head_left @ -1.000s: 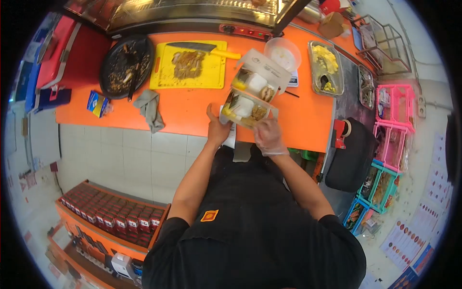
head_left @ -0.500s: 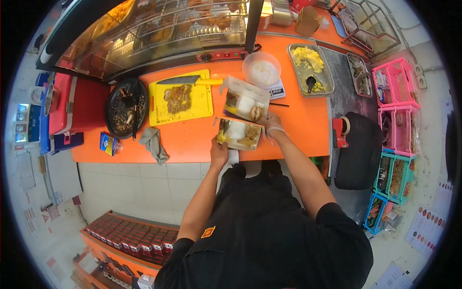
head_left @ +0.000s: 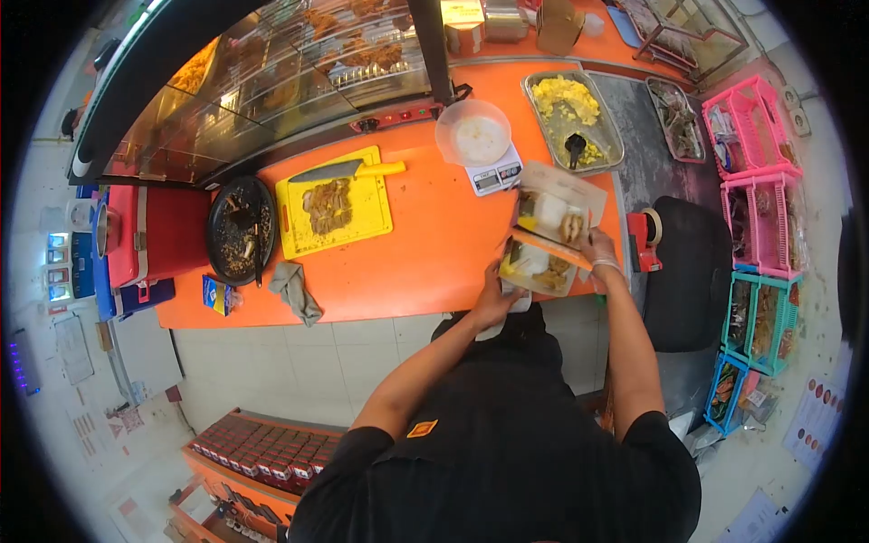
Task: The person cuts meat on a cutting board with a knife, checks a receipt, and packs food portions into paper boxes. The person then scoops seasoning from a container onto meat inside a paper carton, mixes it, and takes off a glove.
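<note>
Meal boxes lie close together near the front edge of the orange counter (head_left: 425,253), rice and meat visible in both. That person's left hand (head_left: 493,303) has its fingers closed on the left side of the near box (head_left: 537,269); the right hand (head_left: 599,249), in a clear glove, holds the right side where the near box meets the far box (head_left: 549,217). How firmly either hand presses, I can't tell.

If the two grips lift unevenly, I'd say the near box could tip and spill over the edge, or the pair could slide apart. The raised lid (head_left: 572,184) reaches close to the kitchen scale (head_left: 494,175), so a careless swing might nudge it and unsettle the plastic bowl (head_left: 473,133) on top. Lettering on the blue packet (head_left: 215,295) and the scale's display is too small for me to read.
</note>
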`<state>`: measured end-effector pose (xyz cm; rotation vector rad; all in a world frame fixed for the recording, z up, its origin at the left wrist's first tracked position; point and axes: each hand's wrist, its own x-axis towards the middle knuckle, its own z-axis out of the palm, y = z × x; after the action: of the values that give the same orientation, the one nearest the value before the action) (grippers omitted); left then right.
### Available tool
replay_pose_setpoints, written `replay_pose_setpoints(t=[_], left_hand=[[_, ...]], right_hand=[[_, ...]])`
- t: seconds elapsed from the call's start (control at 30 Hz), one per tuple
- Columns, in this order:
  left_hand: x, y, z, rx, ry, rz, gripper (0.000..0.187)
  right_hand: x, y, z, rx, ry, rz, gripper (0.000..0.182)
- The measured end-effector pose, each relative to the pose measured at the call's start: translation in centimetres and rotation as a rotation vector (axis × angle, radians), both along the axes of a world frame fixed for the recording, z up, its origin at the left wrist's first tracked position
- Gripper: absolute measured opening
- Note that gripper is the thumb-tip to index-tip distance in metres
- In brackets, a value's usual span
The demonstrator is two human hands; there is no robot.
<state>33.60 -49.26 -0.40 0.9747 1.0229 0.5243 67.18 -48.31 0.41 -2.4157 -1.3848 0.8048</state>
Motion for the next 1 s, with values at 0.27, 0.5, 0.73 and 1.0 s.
replay_pose_setpoints(t=[0.27,0.5,0.73,1.0], left_hand=[[1.0,2.8,2.3,0.217,0.576,-0.139,0.099],[-0.1,3.0,6.7,0.191,0.817,-0.316,0.089],[0.9,4.4,5.3,0.282,0.775,-0.333,0.071],[-2.8,3.0,5.8,0.575,0.750,-0.514,0.057]], right_hand=[[-6.1,-7.6,5.8,0.546,0.066,-0.703,0.016],[-14.9,-11.0,9.7,0.607,-0.411,0.118,0.031],[-15.3,-7.9,6.3,0.438,-0.473,0.261,0.015],[-16.8,-8.5,8.0,0.535,-0.432,0.191,0.017]])
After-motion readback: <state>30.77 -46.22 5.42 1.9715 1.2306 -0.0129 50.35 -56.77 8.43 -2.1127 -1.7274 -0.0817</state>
